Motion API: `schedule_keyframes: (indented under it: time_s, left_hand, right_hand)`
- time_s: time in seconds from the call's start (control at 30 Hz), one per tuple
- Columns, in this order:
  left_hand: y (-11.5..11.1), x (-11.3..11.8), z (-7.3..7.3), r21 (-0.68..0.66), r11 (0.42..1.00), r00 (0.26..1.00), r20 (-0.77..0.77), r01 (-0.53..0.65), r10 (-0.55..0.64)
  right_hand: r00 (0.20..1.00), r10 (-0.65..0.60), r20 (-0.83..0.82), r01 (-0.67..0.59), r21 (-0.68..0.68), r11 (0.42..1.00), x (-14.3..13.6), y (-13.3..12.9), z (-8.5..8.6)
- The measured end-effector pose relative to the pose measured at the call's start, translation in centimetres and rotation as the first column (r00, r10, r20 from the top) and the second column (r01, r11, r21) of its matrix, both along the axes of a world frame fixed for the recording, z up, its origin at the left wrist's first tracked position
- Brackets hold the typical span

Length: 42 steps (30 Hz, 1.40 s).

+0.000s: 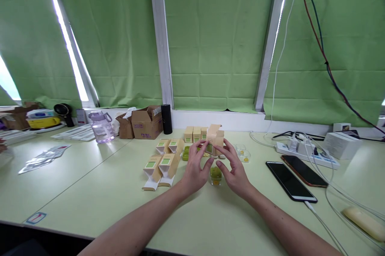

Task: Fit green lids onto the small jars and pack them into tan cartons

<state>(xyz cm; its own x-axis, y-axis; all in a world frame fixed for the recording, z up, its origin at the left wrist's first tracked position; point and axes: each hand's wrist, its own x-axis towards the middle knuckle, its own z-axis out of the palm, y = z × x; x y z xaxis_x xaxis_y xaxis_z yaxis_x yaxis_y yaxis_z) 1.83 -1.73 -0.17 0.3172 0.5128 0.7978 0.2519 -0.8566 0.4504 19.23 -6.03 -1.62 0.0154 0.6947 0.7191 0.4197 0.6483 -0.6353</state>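
Observation:
A small kraft-paper box [214, 138], its flaps standing up, is between the fingers of both my hands. My left hand [196, 168] grips its left side, and my right hand [234, 170] has it from the right. Below the box, close to both thumbs, a clear plastic cup [215, 176] with something green inside stands on the table. Several unfolded kraft boxes [166, 164] with green label squares lie left of my hands. Closed kraft boxes [193, 134] stand behind. Green pieces in a tray [185, 153] are partly hidden by my left hand. To the right sit clear cups [243, 154].
On the right lie two phones [291, 181], a power strip [306, 155] with white cables, a white box [342, 145] and a cream-coloured oblong object [364, 222]. A purple bottle [101, 128], a cardboard carton [147, 123] and a black cylinder [166, 119] stand at the back left.

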Motion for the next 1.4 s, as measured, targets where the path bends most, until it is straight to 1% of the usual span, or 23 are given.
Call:
schedule_keyframes:
  time_s: [0.1, 0.2, 0.3, 0.4, 0.57, 0.63, 0.73, 0.8, 0.9, 0.97, 1.03, 1.1, 1.17, 1.23, 1.3, 1.4]
  left_hand:
    - [0.3, 0.0, -0.1, 0.005, 0.999, 0.999, 0.013, -0.033, 0.033]
    - [0.6, -0.1, -0.2, -0.028, 0.998, 0.997, 0.051, -0.056, 0.057]
    - [0.9, -0.1, -0.2, -0.080, 0.996, 0.995, 0.084, -0.046, 0.052]
    - [1.1, -0.1, -0.4, -0.139, 0.990, 0.992, 0.119, -0.036, 0.052]
    - [1.2, 0.0, -0.8, -0.269, 0.961, 0.981, 0.163, -0.062, 0.109]
    - [1.1, 0.0, -0.6, -0.293, 0.955, 0.978, 0.178, -0.052, 0.108]
    - [1.0, -0.1, 0.1, -0.311, 0.950, 0.971, 0.218, -0.025, 0.097]
    - [1.1, -0.3, 0.5, -0.335, 0.942, 0.962, 0.261, 0.011, 0.081]
    - [1.8, -0.7, 0.6, -0.405, 0.908, 0.948, 0.316, 0.103, 0.034]
    - [2.5, -1.0, 0.4, -0.464, 0.874, 0.942, 0.334, 0.146, 0.020]
    - [3.1, -1.2, 0.2, -0.528, 0.833, 0.941, 0.337, 0.165, 0.028]
    - [3.5, -1.3, 0.0, -0.582, 0.796, 0.943, 0.329, 0.168, 0.042]
    - [3.7, -1.3, 0.0, -0.603, 0.783, 0.949, 0.310, 0.154, 0.052]
    - [3.8, -1.3, 0.0, -0.597, 0.794, 0.963, 0.262, 0.114, 0.059]
    - [3.8, -1.2, 0.0, -0.584, 0.810, 0.981, 0.182, 0.052, 0.069]
    - [3.8, -1.2, 0.0, -0.582, 0.812, 0.994, 0.062, -0.041, 0.094]
  right_hand:
    - [0.998, 0.003, 0.063, -0.006, 0.055, 0.998, -0.1, -0.2, 0.1]
    - [0.995, 0.015, 0.101, -0.027, 0.117, 0.993, -0.3, -0.5, 0.5]
    - [0.991, 0.034, 0.132, -0.055, 0.160, 0.986, -0.6, -0.9, 1.0]
    - [0.985, 0.039, 0.170, -0.069, 0.174, 0.982, -0.8, -1.2, 1.3]
    - [0.968, 0.054, 0.246, -0.100, 0.178, 0.979, -0.9, -1.6, 1.1]
    - [0.959, 0.058, 0.276, -0.112, 0.186, 0.976, -0.9, -1.6, 0.9]
    - [0.949, 0.064, 0.308, -0.131, 0.202, 0.970, -0.8, -1.4, 0.6]
    - [0.950, 0.054, 0.309, -0.126, 0.218, 0.968, -0.6, -1.2, 0.5]
    - [0.951, -0.011, 0.308, -0.066, 0.240, 0.968, -0.4, -1.0, 0.4]
    - [0.936, -0.063, 0.346, -0.014, 0.215, 0.976, -0.2, -0.9, 0.6]
    - [0.901, -0.099, 0.423, 0.047, 0.132, 0.990, 0.0, -0.8, 0.8]
    - [0.849, -0.112, 0.516, 0.122, 0.013, 0.992, 0.2, -0.8, 1.0]
    - [0.803, -0.101, 0.587, 0.188, -0.089, 0.978, 0.3, -0.7, 1.1]
    - [0.775, -0.084, 0.626, 0.232, -0.160, 0.960, 0.5, -0.5, 1.2]
    - [0.753, -0.093, 0.651, 0.283, -0.193, 0.940, 0.7, -0.2, 1.2]
    - [0.703, -0.163, 0.692, 0.396, -0.190, 0.899, 1.3, 0.3, 1.3]
